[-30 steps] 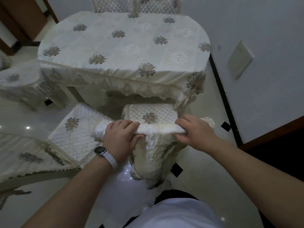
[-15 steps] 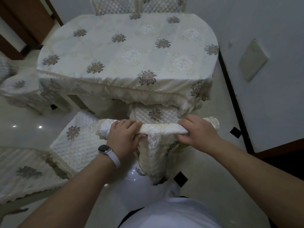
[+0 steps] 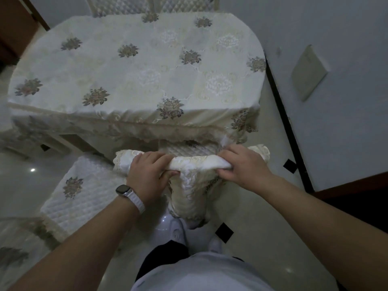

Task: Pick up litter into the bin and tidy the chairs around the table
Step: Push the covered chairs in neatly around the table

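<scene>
left hand [image 3: 150, 172]: fingers curled over the top rail [image 3: 197, 162] of the chair [image 3: 193, 190], thumb tucked under on the near side; firm grip, left part of rail.
right hand [image 3: 243, 168]: same grip on the right part of the rail, fingers over the top, thumb below pinching the cloth cover.
hands apart: short stretch of rail shows between them; rail ends stick out past both hands.
chair: cream embroidered cover, back faces the person, upright; stands at the near right end of the table [image 3: 136, 80].
chair seat [image 3: 189, 149]: quilted, only a thin strip visible between the rail and the tablecloth fringe; the rest lies under the table edge.
table: oval, cream tablecloth with flower motifs, hem hanging down.
second chair [image 3: 84, 185]: quilted seat with flower, just beside the held chair on its left, well out from the table.
far chairs [image 3: 117, 5]: two quilted backs at the far side.
watch [image 3: 122, 191]: left wrist, white strap.
shoes [image 3: 177, 229]: white, on the glossy floor [image 3: 252, 217] right behind the chair.
wall plate [image 3: 308, 72]: right wall.
</scene>
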Tool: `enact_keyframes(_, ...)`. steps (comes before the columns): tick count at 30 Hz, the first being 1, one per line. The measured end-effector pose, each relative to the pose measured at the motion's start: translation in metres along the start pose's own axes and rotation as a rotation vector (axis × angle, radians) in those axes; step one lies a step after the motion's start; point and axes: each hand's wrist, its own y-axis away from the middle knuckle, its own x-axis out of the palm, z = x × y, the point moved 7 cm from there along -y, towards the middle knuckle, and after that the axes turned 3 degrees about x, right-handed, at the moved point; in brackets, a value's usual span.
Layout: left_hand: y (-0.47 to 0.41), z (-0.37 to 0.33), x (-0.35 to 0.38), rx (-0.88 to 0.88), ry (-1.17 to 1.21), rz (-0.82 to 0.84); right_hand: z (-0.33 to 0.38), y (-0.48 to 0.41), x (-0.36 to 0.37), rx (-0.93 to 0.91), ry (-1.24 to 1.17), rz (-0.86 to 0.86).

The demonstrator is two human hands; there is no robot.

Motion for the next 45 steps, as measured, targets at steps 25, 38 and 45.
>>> enact_keyframes(25, -0.106, 0.069, 0.036, 0.070, 0.008, 0.043, -0.045, -0.101, 0.008, 0.082, 0.030, 0.039)
enact_keyframes(38, -0.122, 0.076, 0.051, -0.132, 0.010, 0.113, -0.068, -0.126, 0.025, 0.065, 0.046, 0.116)
enact_keyframes(45, -0.127, 0.075, 0.057, -0.139, 0.009, 0.129, -0.074, -0.131, 0.027, 0.091, 0.057, 0.117)
